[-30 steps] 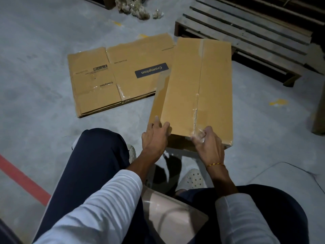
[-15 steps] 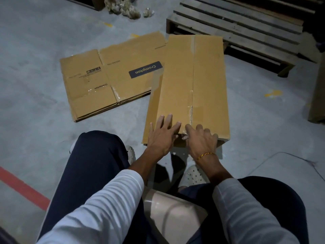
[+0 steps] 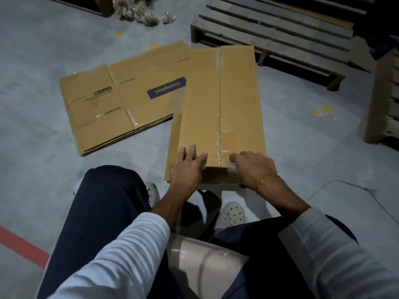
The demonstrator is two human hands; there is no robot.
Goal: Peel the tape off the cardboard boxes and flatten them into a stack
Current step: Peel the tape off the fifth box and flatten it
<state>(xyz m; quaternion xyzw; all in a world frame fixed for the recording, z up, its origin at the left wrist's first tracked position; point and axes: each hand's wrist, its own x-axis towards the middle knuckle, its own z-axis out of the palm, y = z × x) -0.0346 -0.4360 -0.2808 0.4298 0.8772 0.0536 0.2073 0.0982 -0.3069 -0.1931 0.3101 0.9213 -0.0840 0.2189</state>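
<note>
A long brown cardboard box [image 3: 203, 100] lies in front of my knees, with clear tape [image 3: 220, 134] running down its middle seam. My left hand [image 3: 186, 169] rests flat on the box's near left corner, fingers spread. At the near edge, just right of the seam, my right hand [image 3: 252, 167] is curled around a crumpled end of the clear tape. A stack of flattened boxes [image 3: 112, 108] printed "Crompton" lies on the floor to the left, its right edge tucked behind the box.
A wooden pallet [image 3: 280, 33] lies behind the box. A wooden frame [image 3: 384, 100] stands at the right edge. Crumpled tape scraps [image 3: 138, 11] sit at the top. A red floor line [image 3: 19, 244] runs at lower left. I sit on a beige seat [image 3: 205, 262].
The box has tipped down from my raised grip to lie lower and flatter. My left hand went from holding its corner to lying flat on top. My right hand shifted right along the near edge.
</note>
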